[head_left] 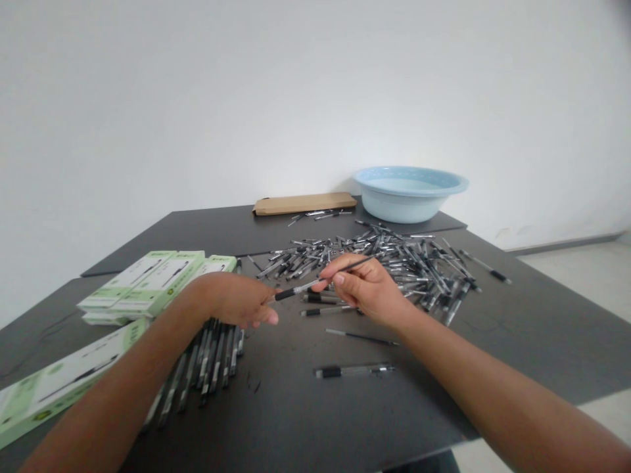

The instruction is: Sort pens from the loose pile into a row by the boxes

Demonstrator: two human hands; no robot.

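A clear pen barrel (298, 290) with a black rubber grip is held slantwise between my hands. My left hand (236, 299) is closed on its lower left end. Between thumb and forefinger, my right hand (362, 284) pinches a thin dark pen refill (355, 264), lined up with the barrel's upper end. How far the refill sits inside is hidden by my fingers. Under my left hand lies a row of pens (214, 358). Below my right hand are a loose refill (362, 337) and a single pen (352, 371).
A large pile of pens (419, 263) spreads behind my right hand. Green-and-white pen boxes (152, 279) are stacked at the left, with another box (73, 378) nearer. A light blue basin (404, 203) and a flat brown cardboard piece (305, 203) stand at the back of the dark table (276, 420).
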